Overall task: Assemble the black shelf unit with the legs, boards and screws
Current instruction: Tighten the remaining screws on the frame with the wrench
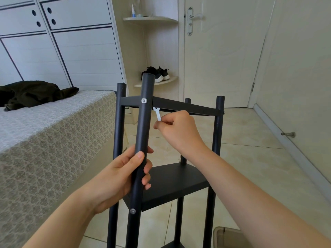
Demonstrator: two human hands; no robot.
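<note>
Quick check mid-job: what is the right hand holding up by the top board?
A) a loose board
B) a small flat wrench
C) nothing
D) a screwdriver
B: the right hand pinches a small flat wrench just under the top board, beside the front leg that the left hand grips.

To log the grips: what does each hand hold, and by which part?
The left hand grips the near black leg partway down its shaft. The right hand pinches the small white wrench by its lower end.
</note>
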